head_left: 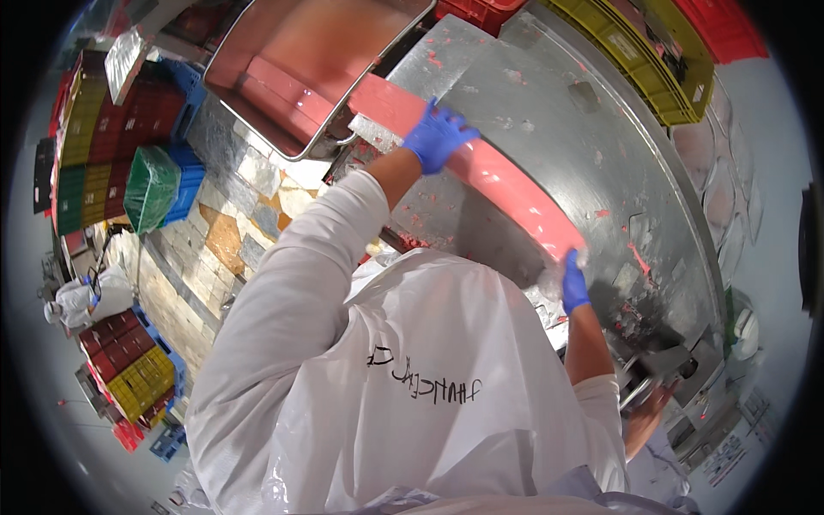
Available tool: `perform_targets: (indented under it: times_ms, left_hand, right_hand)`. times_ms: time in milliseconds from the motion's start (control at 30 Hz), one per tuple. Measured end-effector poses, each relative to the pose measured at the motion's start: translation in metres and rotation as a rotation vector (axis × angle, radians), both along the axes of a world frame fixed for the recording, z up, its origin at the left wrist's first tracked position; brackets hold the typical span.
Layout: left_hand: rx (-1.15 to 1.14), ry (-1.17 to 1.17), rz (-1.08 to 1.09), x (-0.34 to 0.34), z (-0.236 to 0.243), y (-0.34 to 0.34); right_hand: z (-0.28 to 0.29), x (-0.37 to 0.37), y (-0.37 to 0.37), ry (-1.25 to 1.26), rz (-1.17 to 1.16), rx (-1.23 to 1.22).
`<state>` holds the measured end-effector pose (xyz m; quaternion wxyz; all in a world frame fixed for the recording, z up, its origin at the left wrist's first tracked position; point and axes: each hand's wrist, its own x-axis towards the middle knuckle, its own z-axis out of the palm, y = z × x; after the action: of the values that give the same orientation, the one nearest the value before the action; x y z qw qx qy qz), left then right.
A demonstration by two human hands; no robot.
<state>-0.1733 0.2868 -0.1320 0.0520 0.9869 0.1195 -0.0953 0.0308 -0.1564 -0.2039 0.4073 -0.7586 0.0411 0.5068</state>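
A long pink log of processed meat lies slantwise along the edge of a steel table. My left hand, in a blue glove, grips it from above toward its far left part, thumb and fingers apart across it. At the near right end, my right hand, also gloved in blue, holds the tip; its fingers are partly hidden. Some clear, crumpled wrapping shows beside that end. The log's far left end meets the rim of a steel tub, where more pink logs lie.
Pink scraps litter the tabletop. Yellow crate and red crate stand along the far right. Stacked coloured crates and a green bin are on the left. Another person stands at far left; a co-worker's arm shows lower right.
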Motion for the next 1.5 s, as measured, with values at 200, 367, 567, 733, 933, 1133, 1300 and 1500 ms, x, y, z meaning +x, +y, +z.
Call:
perform_targets:
  times_ms: [200, 367, 567, 733, 933, 1133, 1300, 1500]
  left_hand:
    - [0.195, 0.032, 0.364, -0.075, 0.009, 0.073]
    - [-0.151, -0.2, 0.246, -0.075, 0.037, 0.016]
    - [0.045, -0.225, 0.385, -0.072, 0.043, -0.003]
    - [0.025, -0.103, 0.409, -0.086, 0.033, 0.001]
    - [-0.131, -0.198, 0.604, -0.103, -0.008, 0.034]
    - [-1.218, -0.97, 1.027, -0.036, -0.011, 0.022]
    - [-1.712, -0.773, 0.281, 0.004, 0.076, -0.031]
    - [-0.708, 0.356, -0.399, 0.035, 0.15, -0.063]
  right_hand:
    - [0.016, -0.064, 0.209, 0.097, 0.396, 0.051]
    - [0.078, -0.111, 0.314, 0.025, 0.38, 0.372]
    - [0.13, -0.13, 0.314, -0.015, 0.431, 0.556]
    - [0.177, -0.111, 0.228, -0.07, 0.424, 0.436]
    - [0.245, -0.074, 0.064, 0.076, 0.113, 0.268]
    - [0.162, -0.084, -0.038, 0.26, -0.182, 0.314]
    - [0.101, -0.069, -0.043, 0.04, -0.192, 0.102]
    - [0.137, 0.004, -0.017, 0.181, -0.699, 0.548]
